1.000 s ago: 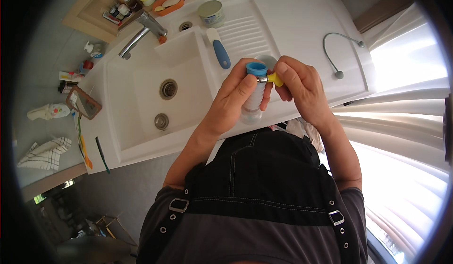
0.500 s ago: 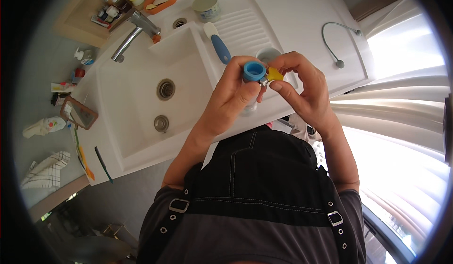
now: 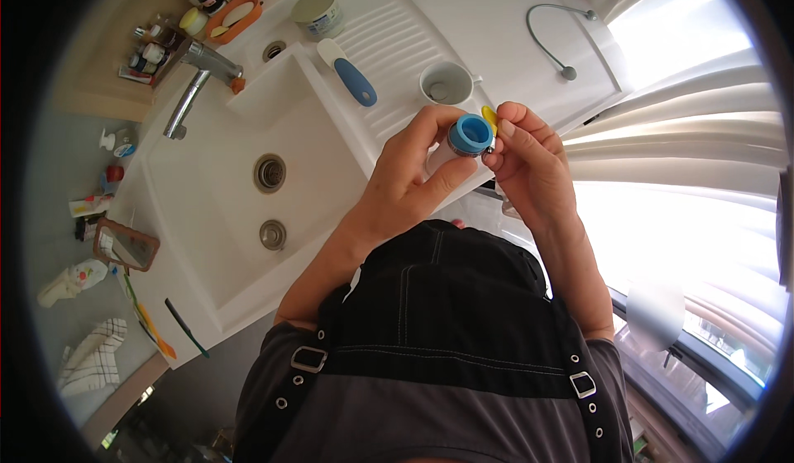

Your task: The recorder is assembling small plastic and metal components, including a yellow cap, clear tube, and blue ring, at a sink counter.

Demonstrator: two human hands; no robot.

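Observation:
My left hand (image 3: 409, 165) is wrapped round a pale, tube-like body topped by an open blue ring-shaped collar (image 3: 471, 134), its mouth facing up. A yellow wing-shaped key (image 3: 490, 117) sticks out at the collar's right side, by a small metal fitting. Thumb and fingers of my right hand (image 3: 533, 153) pinch that key. The lower part of the held piece is hidden by my left hand. Just beyond my hands a white mug (image 3: 447, 84) stands on the ribbed drainboard.
Left of my hands lies a white sink (image 3: 223, 231) with a chrome tap (image 3: 188, 103). On the drainboard are a blue-and-white handle (image 3: 356, 82) and a round tin (image 3: 317, 14). A framed mirror (image 3: 126, 244) leans at the left edge; curtains (image 3: 662, 148) hang at right.
My hands have moved right with the collared piece, past the counter's front edge, uncovering the mug. The yellow key has turned from lying sideways to nearly edge-on. My view has swung too.

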